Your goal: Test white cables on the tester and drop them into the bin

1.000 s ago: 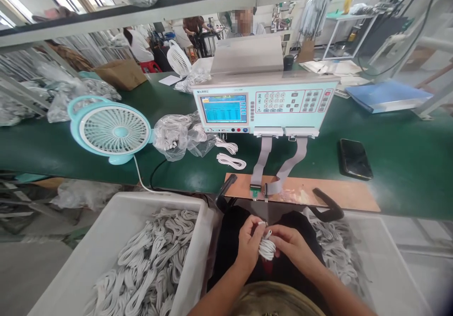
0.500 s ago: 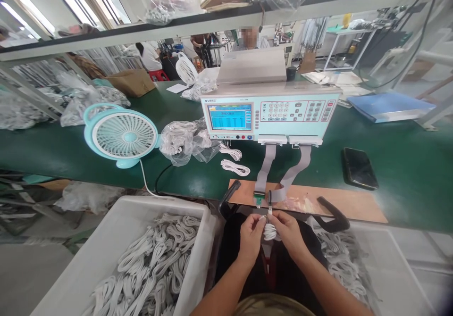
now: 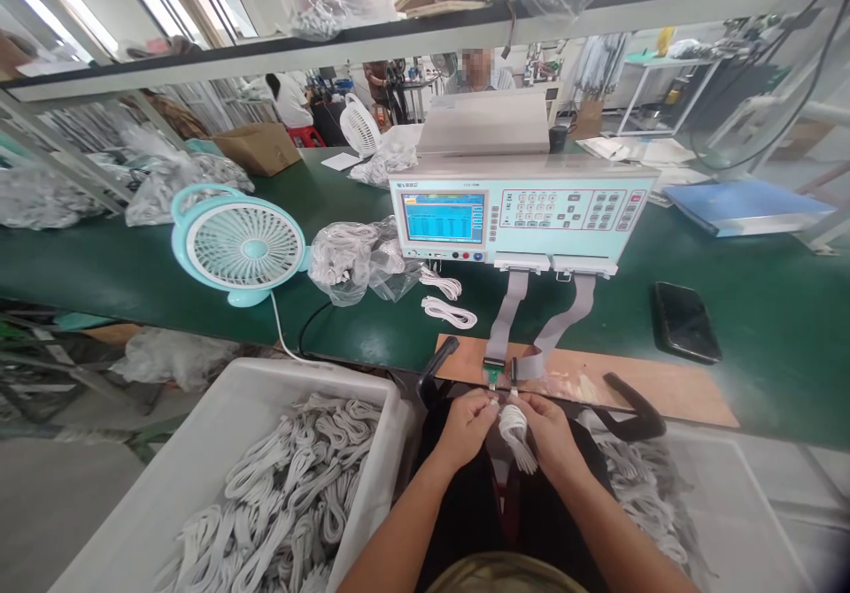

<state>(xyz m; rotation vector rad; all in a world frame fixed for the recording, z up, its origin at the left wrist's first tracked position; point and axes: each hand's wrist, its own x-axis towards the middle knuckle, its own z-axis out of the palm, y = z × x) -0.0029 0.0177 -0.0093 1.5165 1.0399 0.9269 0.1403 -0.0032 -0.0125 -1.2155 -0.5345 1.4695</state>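
Observation:
A coiled white cable [image 3: 515, 436] hangs between my two hands, just off the table's front edge. My left hand [image 3: 470, 423] is closed, its thumb and finger pinching one end of the cable below a small green circuit board [image 3: 492, 373]. My right hand [image 3: 545, 425] is closed on the cable's other end, just under a black connector [image 3: 513, 370]. Whether either plug is seated is too small to tell. Grey ribbon cables [image 3: 510, 314] run from the board and the connector up to a pale blue tester [image 3: 564, 230] with a lit screen [image 3: 444, 221].
White bins of coiled cables stand at left [image 3: 391, 398] and right [image 3: 744, 487]. On the green table [image 3: 372, 341] are a blue fan [image 3: 252, 248], two coiled cables [image 3: 450, 312], bagged cables [image 3: 342, 261], a phone [image 3: 687, 320] and a blue folder [image 3: 750, 208]. Black clamp handles [image 3: 438, 367] flank the wooden board [image 3: 691, 389].
My hands have moved slightly apart, and more of the cable coil now hangs down between them. The tester's screen shows different content. The whole view has shifted a little.

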